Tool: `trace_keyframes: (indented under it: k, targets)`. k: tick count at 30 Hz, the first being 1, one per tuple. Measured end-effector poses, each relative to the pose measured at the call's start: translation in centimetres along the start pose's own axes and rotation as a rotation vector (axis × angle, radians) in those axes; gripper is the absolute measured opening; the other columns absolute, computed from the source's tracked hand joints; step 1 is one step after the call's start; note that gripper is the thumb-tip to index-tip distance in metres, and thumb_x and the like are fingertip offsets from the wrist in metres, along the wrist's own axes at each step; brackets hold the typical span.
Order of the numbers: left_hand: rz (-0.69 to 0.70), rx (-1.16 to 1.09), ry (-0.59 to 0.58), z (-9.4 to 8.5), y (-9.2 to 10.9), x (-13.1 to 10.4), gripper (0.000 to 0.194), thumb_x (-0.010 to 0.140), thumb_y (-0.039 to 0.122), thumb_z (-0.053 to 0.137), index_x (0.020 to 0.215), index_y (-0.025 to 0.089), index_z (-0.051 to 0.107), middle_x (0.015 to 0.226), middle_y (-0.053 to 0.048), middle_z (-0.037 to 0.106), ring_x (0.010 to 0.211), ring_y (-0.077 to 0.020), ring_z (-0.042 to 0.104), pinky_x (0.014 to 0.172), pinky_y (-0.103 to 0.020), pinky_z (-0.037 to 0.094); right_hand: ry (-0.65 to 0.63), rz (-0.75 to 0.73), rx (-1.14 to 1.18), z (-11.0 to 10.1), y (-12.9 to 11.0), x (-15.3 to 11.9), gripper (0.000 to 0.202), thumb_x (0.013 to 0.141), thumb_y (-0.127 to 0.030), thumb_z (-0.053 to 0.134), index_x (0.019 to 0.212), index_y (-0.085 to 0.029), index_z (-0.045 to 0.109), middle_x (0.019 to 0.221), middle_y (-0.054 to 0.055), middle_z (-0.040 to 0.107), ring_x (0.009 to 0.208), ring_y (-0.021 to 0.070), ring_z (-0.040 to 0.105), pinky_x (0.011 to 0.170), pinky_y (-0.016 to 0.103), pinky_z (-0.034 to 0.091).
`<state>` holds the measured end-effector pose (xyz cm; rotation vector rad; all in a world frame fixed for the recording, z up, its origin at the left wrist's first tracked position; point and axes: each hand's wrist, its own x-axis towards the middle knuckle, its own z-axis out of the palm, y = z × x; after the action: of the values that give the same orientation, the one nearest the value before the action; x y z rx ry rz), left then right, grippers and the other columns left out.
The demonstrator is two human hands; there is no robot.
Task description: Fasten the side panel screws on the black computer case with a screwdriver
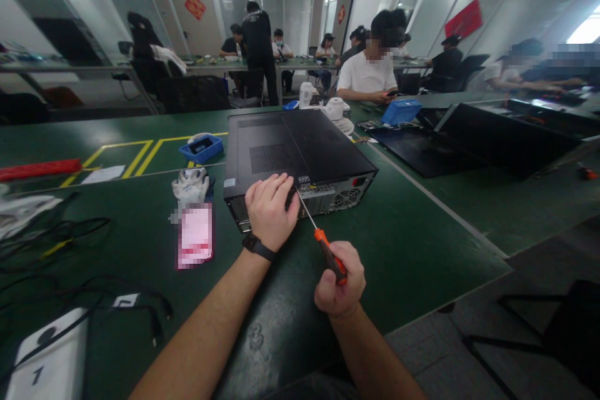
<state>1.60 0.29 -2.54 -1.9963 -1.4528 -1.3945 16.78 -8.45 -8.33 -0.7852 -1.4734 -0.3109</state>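
Note:
A black desktop computer case (300,144) lies on its side on the green table, its back panel with a fan grille (347,198) facing me. My left hand (272,209) is closed over the near edge of the case, fingers on the top face and thumb bent down at the back panel. An orange and black screwdriver (323,244) is gripped by its handle in my right hand (342,278). Its shaft slants up and left, and the tip meets the back edge right beside my left thumb. Whatever the tip touches is too small to make out.
Left of the case are a blue tray (202,149), gloves (191,186) and a pink-edged item (195,236). Black cables (94,287) and a white device (47,356) lie nearer left. Another opened case (506,137) stands right. A person (370,69) sits across the table.

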Motion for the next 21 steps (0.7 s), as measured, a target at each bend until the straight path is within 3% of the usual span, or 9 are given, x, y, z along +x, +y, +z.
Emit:
trace_keyframes:
  k: [8, 21]
  targets:
    - [0.03, 0.01, 0.027, 0.2, -0.1, 0.0, 0.027, 0.098, 0.028, 0.069, 0.124, 0.022, 0.074, 0.13, -0.008, 0.08, 0.126, -0.0292, 0.072, 0.114, -0.05, 0.04, 0.031, 0.042, 0.061, 0.0, 0.0, 0.2, 0.041, 0.091, -0.017, 0.055, 0.132, -0.018, 0.058, 0.099, 0.007, 0.065, 0.085, 0.0203, 0.069, 0.067, 0.037, 0.062]
    - [-0.017, -0.026, -0.037, -0.2, 0.1, -0.1, 0.031, 0.099, 0.03, 0.067, 0.128, 0.023, 0.073, 0.136, -0.01, 0.077, 0.132, -0.0308, 0.069, 0.119, -0.053, 0.039, 0.105, 0.113, 0.077, 0.0, 0.5, -1.0, 0.036, 0.094, -0.022, 0.058, 0.131, -0.02, 0.059, 0.102, 0.007, 0.066, 0.088, 0.0218, 0.07, 0.071, 0.043, 0.066]
